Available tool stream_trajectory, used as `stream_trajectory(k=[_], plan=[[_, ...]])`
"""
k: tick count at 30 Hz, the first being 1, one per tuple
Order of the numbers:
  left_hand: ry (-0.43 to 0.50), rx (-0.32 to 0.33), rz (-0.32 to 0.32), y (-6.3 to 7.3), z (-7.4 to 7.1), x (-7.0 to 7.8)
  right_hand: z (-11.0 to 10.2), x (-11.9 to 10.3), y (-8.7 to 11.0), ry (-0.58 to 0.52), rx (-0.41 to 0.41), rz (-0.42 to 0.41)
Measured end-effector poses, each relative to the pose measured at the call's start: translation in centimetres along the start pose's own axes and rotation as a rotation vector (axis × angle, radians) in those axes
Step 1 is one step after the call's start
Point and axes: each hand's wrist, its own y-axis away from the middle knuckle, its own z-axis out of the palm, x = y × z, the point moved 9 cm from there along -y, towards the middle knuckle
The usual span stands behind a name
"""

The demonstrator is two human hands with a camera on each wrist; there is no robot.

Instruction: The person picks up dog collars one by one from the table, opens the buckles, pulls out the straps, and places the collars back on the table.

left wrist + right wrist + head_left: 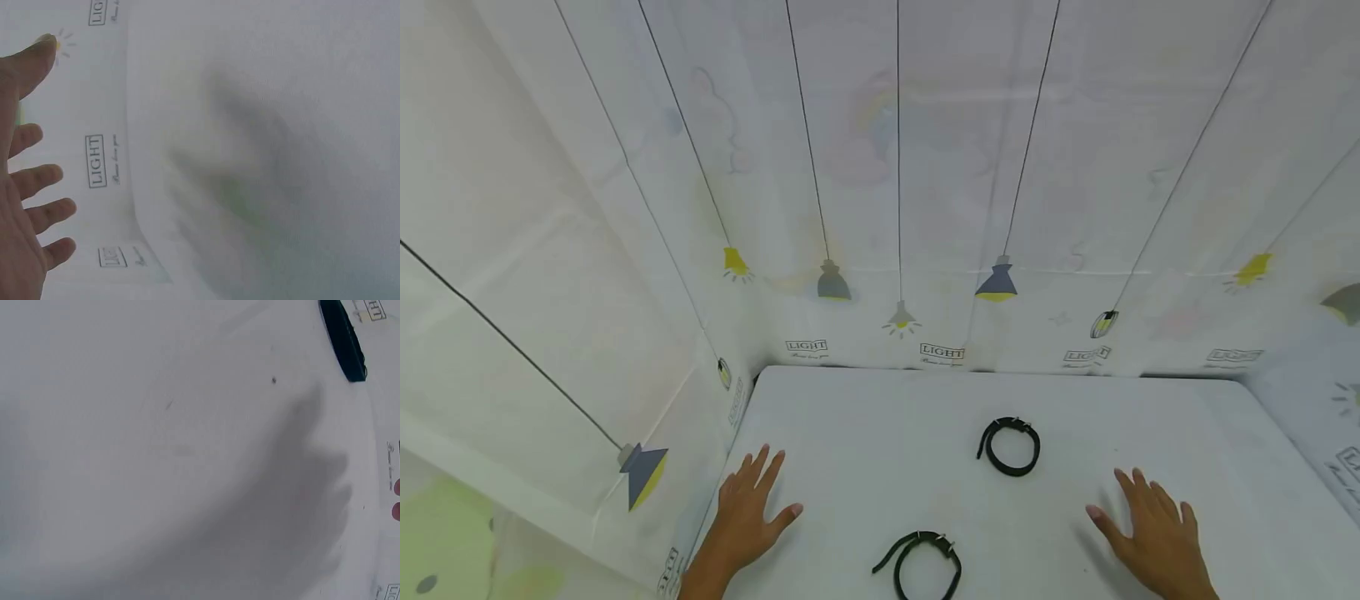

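Note:
Two dark buckled straps, coiled into rings like small collars, lie on the white table. One collar (pixel 1036 450) is toward the back, right of the middle; the other collar (pixel 897 575) sits nearer the front and is cut off by the lower edge of the head view. My left hand (pixel 741 517) hovers over the table's left side, fingers spread, holding nothing. Over the right side my right hand (pixel 1157 533) is likewise spread and touches neither collar. In the right wrist view part of a dark strap (pixel 345 340) shows at the top, with only fingertips (pixel 397 511) at the right edge.
The white table (pixel 850 417) has rounded back corners. A white wall covering (pixel 940 167) printed with hanging lamps and the word LIGHT stands behind it and along the left side. More of it rises at the right. Soft hand shadows fall on the tabletop.

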Motion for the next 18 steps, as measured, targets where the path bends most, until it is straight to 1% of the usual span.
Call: stream_trajectory(k=[2,5,9,12,14,16,18], plan=[[0.001,0.005,0.014,-0.1,0.3,0.3,0.1,-1.2,-1.2,-0.014,0.006,-0.01],[0.007,0.002,0.04,-0.5,0.9,1.3,0.3,-3.2,-3.5,-0.056,-0.009,-0.003],[0.02,0.025,0.09,-1.0,1.5,3.3,0.9,-5.2,-6.7,-0.126,-0.028,0.03],[0.026,0.039,0.143,-0.9,1.9,4.9,2.3,-5.7,-8.5,-0.169,-0.087,0.082],[0.038,0.025,0.171,-0.8,2.2,5.9,3.5,-5.8,-9.3,-0.181,-0.14,0.126],[0.058,-0.013,0.19,-0.7,2.8,6.5,4.7,-5.7,-9.6,-0.194,-0.193,0.168],[0.082,-0.046,0.198,-0.6,3.2,7.1,5.4,-5.8,-9.9,-0.2,-0.206,0.183]])
